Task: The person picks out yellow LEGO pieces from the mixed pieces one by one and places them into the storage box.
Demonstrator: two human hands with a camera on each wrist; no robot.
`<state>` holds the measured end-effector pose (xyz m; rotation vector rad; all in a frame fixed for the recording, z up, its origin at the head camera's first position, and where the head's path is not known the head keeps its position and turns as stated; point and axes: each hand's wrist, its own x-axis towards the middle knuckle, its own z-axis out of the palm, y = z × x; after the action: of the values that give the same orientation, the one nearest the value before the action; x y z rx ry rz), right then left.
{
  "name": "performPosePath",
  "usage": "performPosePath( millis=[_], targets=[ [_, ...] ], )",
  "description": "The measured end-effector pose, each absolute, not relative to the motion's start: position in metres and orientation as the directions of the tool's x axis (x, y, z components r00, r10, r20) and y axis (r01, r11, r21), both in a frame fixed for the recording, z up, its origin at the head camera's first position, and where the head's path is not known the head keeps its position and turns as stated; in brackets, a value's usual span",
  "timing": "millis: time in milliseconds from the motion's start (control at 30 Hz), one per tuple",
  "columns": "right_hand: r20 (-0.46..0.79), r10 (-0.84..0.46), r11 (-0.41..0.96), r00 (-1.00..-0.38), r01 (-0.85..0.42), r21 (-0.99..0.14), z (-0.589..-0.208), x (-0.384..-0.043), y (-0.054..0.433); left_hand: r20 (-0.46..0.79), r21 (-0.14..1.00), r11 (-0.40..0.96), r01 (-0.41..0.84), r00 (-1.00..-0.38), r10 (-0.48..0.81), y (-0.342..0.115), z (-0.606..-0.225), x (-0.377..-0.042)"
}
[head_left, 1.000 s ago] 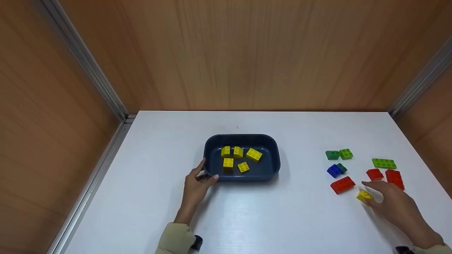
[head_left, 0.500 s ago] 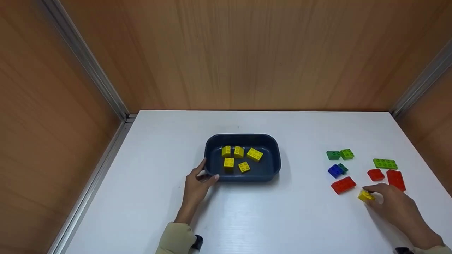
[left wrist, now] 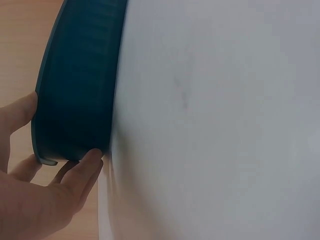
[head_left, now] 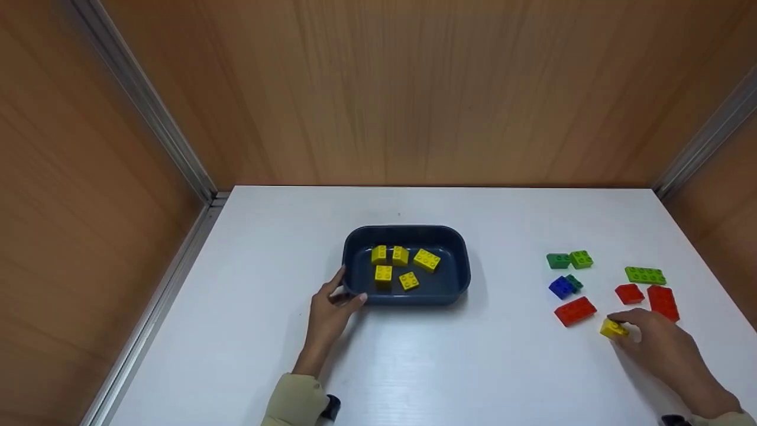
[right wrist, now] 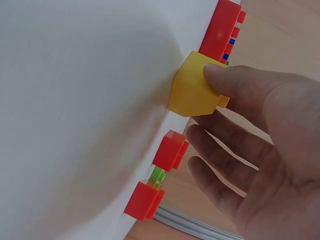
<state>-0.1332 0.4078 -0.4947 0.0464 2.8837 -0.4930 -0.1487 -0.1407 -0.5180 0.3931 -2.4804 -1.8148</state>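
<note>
The left hand (head_left: 328, 316) holds a dark blue tray (head_left: 414, 300) by its near left corner, thumb on the front side and fingers at the end wall. In the left wrist view, fingertips of that hand touch the tray's wall (left wrist: 82, 85). Several yellow toy bricks (head_left: 426, 260) lie inside the tray. At the right, the right hand (head_left: 665, 349) pinches one yellow toy brick (head_left: 612, 328) between thumb and index finger. The right wrist view shows the thumb on this brick's sloped body (right wrist: 192, 90), with the other fingers loosely bent below; it appears to be at the tabletop.
Around the right hand lie red bricks (head_left: 575, 311), a blue brick (head_left: 560, 287), dark green bricks (head_left: 557, 260) and light green bricks (head_left: 645, 274). The white table (head_left: 461, 367) is bounded by a wooden panel (head_left: 414, 94) behind and another panel (head_left: 77, 207) on the left.
The right index finger has come down onto the yellow brick, which the hand now pinches. The left hand and the tray stay in place.
</note>
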Motion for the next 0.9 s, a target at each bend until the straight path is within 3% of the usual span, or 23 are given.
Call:
performPosePath(
  millis=[667,900],
  targets=[
    [-0.143,-0.037,0.947,-0.989,0.011,-0.321,-0.4919,-0.1339,0.4033,-0.077,0.955,0.265,-0.13,-0.977,-0.2,-0.1407,-0.5137,-0.1471],
    [-0.178,-0.052,0.948,-0.983,0.008,-0.319,-0.4941,-0.1342,0.4028,-0.082,0.954,0.269,-0.136,-0.976,-0.201,-0.1408,-0.5159,-0.1464]
  ],
)
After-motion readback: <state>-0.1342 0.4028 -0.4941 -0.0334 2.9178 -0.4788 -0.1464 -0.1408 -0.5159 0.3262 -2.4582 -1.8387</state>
